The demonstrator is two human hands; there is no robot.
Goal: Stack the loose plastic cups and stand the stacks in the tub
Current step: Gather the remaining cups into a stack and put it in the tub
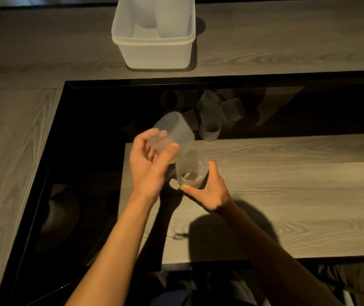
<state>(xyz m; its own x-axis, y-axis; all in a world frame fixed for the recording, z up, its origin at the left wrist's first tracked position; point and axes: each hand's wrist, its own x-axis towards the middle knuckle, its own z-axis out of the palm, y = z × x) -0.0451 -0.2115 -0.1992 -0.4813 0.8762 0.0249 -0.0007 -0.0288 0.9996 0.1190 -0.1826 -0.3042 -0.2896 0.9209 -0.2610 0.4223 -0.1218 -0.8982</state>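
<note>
A tilted cup is gripped by the raised left hand. An upright cup is clasped by the right hand below it. The tub stands well beyond.

Both forearms were bare to the bottom edge of the view, no sleeves visible. Left hand and right hand wore no gloves, rings or watch. Fingernails were short and plain. Dark clothing showed between the arms, too dim to identify.
</note>
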